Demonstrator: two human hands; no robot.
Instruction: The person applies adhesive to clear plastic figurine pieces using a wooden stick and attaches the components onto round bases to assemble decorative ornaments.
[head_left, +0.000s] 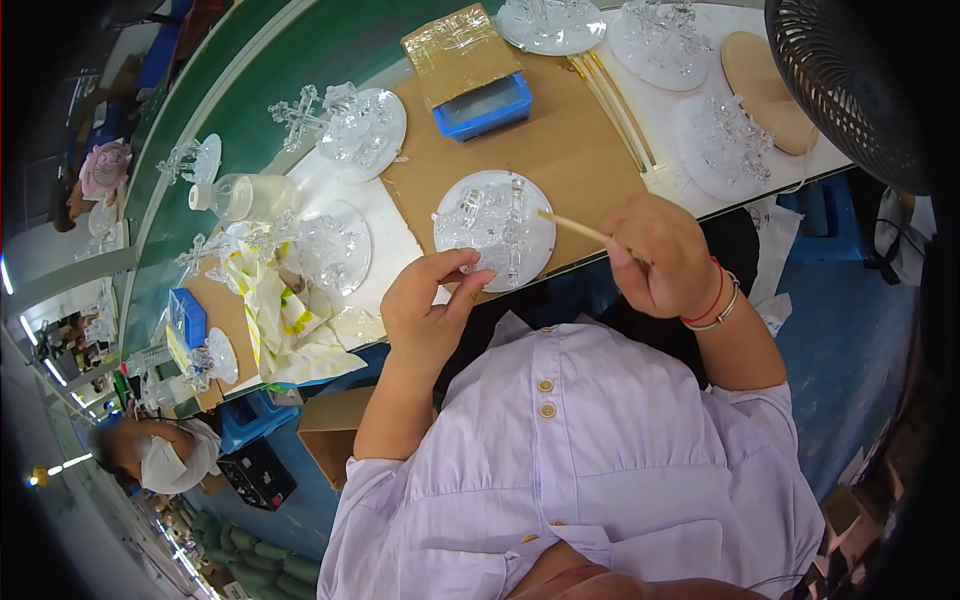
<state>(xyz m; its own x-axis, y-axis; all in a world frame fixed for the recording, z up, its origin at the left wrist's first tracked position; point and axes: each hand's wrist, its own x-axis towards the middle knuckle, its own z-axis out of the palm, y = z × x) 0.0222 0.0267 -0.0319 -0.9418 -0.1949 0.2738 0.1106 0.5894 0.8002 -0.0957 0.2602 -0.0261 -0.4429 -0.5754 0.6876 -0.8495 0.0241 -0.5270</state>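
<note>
"Lavender shirt (620, 450), nearest the camera, buttoned down the middle; beyond it, both bare forearms reach to a white disc (541, 245) dressed with clear pieces (488, 222). Where exactly does the disc rest?"

"Upon a brown cardboard sheet (590, 130), at the near edge of the table and between the two hands; whether its rim overhangs that edge cannot be told."

"And the fingers?"

"Left hand (425, 300): thumb and index finger bent, a gap between them, their tips at the disc's near-left side. Whether they pinch a small clear piece cannot be told. Right hand (655, 255): curled closed around a thin tan stick (578, 227), whose tip lies over or just beside the disc's right rim; contact is not certain."

"Which faults might arise from this arrangement?"

"Three, by my judgement. A slip of the stick could knock a clear piece askew — slender parts crowd the disc. Too firm a press by the left fingertips could shift the pieces beneath them. Lastly, a push towards the body could tip the disc over the near edge, so little margin appears there."

"Might the blue tray (487, 117) interfere?"

"Hardly — it sits well apart, at the cardboard's far side, partly covered by a taped cardboard flap (462, 55)."
</note>
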